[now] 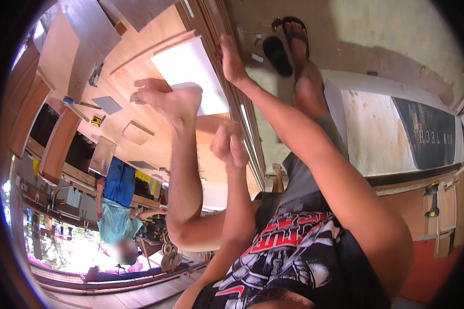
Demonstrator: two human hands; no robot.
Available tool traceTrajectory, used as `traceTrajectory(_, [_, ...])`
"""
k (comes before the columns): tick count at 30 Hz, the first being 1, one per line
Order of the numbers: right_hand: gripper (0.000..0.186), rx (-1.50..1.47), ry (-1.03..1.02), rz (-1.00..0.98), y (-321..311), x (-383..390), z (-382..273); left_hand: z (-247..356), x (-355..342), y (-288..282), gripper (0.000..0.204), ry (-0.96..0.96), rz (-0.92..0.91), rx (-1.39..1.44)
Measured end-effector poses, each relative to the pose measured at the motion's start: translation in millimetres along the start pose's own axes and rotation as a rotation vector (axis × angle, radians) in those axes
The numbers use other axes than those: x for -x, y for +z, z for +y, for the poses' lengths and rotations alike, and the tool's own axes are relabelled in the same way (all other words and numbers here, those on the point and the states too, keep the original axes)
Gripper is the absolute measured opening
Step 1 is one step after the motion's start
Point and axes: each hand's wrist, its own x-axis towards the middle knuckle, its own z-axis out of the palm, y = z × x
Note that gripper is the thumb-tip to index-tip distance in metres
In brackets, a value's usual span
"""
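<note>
Overhead, open right hand (231, 59) presses wooden strips (242, 108); left hand (165, 98) flat on white panel (188, 69).

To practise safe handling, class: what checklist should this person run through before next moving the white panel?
1. Left hand on the edge of the white panel: ok.
2. Right hand against the long wooden strips: ok.
3. Fingers gripping firmly: cannot tell.
4. Protective footwear: not ok, open sandal.
5. Co-worker standing apart: ok.
6. Tape measure off the panel: ok.
</note>
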Motion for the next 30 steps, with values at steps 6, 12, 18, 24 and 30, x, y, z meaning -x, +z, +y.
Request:
traceTrajectory(6, [0.033, -0.011, 0.353, 0.052, -21, -2, 3, -29, 5, -12, 0.036, -0.185, -0.129, -0.192])
traceTrajectory(12, [0.021, -0.891, 0.469, 0.211, -91, 25, -57, 26, 0, 18, 0.024, -0.018, -0.204, -0.471])
traceTrajectory(18, [0.03, -1.648, 0.277, 0.331, -98, 48, -38, 64, -6, 26, 0.052, -0.575, 0.189, -0.12])
traceTrajectory(24, [0.04, -1.526, 0.399, 0.281, -68, 86, 0, 71, -42, 5, 0.03, -0.751, -0.147, 0.013])
traceTrajectory(30, [0.055, 0.223, 0.294, 0.198, -47, 103, -9, 81, -82, -11, 0.032, -0.708, -0.3, -0.248])
